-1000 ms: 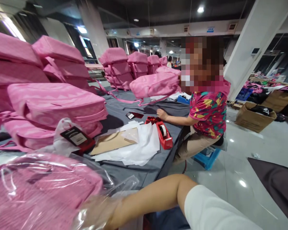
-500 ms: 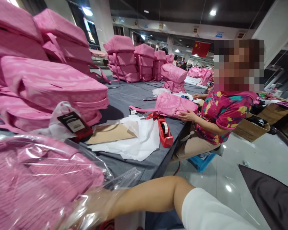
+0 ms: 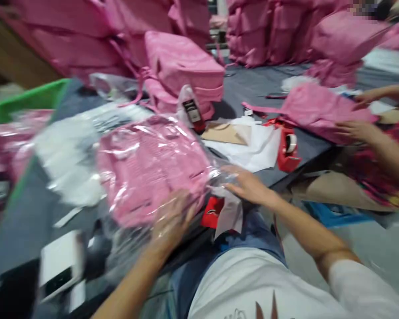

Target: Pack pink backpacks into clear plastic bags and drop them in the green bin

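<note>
A pink backpack (image 3: pixel 153 170) lies on the table before me inside a clear plastic bag (image 3: pixel 123 137). My left hand (image 3: pixel 173 217) rests flat with fingers spread on the backpack's near edge; shiny film seems to lie over its back. At the right end, my right hand (image 3: pixel 248 184) has bunched clear plastic between thumb and fingers, though blur softens the grip. Just below it, a red tag (image 3: pixel 213 212) and a strip of white tissue paper (image 3: pixel 230 213) hang at the table edge.
Behind stand another pink backpack (image 3: pixel 186 66) and tall stacks. A red tape dispenser (image 3: pixel 287 150), white paper (image 3: pixel 259 155) and cardboard (image 3: pixel 226 133) lie right. Left are plastic bags (image 3: pixel 69 155), a white device (image 3: pixel 61 261) and a green-rimmed bin (image 3: pixel 26 95). A co-worker's hands (image 3: pixel 362 130) touch a backpack.
My view has swung down and left onto the bagged backpack. Both hands now show; before, only one arm did, its hand blurred behind plastic. The co-worker still handles a pink backpack.
</note>
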Action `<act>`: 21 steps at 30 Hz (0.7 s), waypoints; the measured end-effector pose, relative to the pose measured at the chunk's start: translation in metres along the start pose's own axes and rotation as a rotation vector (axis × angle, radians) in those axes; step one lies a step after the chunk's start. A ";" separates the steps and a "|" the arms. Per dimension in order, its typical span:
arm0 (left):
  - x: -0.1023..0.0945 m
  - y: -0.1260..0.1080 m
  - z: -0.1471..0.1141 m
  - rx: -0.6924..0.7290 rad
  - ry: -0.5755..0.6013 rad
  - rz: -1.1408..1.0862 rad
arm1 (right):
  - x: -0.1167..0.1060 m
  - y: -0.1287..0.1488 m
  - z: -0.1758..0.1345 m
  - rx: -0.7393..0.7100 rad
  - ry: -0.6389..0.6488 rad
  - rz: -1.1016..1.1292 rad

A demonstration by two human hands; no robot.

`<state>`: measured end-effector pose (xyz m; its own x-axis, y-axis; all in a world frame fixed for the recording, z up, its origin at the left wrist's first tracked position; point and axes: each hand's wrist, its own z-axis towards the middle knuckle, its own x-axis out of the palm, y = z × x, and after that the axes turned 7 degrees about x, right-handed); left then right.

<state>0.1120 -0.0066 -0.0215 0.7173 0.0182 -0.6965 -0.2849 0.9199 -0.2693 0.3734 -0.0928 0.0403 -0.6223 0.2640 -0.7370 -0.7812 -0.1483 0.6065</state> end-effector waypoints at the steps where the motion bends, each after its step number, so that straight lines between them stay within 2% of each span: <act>1: -0.001 -0.011 -0.010 0.010 0.010 0.004 | -0.005 -0.013 -0.006 0.077 0.011 0.029; 3: 0.011 -0.033 -0.021 -0.025 0.014 -0.030 | -0.001 -0.026 -0.020 0.178 0.023 0.046; 6: 0.048 -0.054 -0.030 -0.223 0.004 -0.046 | 0.032 -0.016 -0.036 0.276 -0.009 -0.037; 9: 0.080 -0.058 -0.037 -0.343 0.049 -0.001 | 0.066 0.002 -0.037 0.409 0.049 -0.177; 11: 0.090 -0.056 -0.041 -0.426 0.086 0.025 | 0.073 0.007 -0.033 0.479 0.142 -0.252; 13: 0.092 -0.054 -0.042 -0.523 0.091 -0.023 | 0.064 0.005 -0.032 0.503 0.232 -0.283; 15: 0.090 -0.053 -0.039 -0.598 0.075 -0.143 | 0.047 0.001 -0.036 0.483 0.287 -0.286; 18: 0.086 -0.056 -0.029 -0.655 -0.005 -0.287 | 0.022 -0.002 -0.042 0.420 0.311 -0.334; 21: 0.083 -0.064 -0.019 -0.768 -0.049 -0.453 | 0.014 0.000 -0.046 0.394 0.332 -0.400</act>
<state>0.1778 -0.0714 -0.0751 0.8859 -0.2501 -0.3908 -0.3024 0.3275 -0.8951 0.3628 -0.1331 0.0165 -0.3194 -0.0911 -0.9432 -0.9178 0.2774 0.2840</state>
